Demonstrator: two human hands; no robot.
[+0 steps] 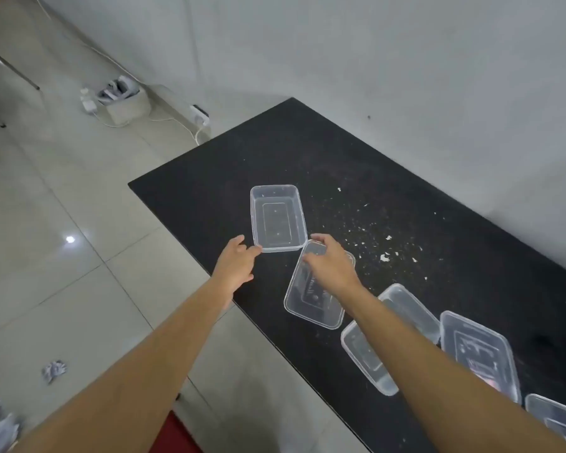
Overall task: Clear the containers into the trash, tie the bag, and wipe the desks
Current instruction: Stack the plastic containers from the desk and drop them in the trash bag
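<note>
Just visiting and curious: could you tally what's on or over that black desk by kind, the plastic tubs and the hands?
Clear containers: 5 (the nearest is cut off by the frame edge)
Hands, left hand and right hand: 2
Total: 7

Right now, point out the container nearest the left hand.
The clear container farthest up the black desk, open side up; the left hand reaches its near corner.

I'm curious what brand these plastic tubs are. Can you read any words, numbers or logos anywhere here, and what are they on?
No text here can be read.
Tilted container: raised moulded marks on its base, too blurred to read.
Container farther right: similar moulded marks, also unreadable.
</note>
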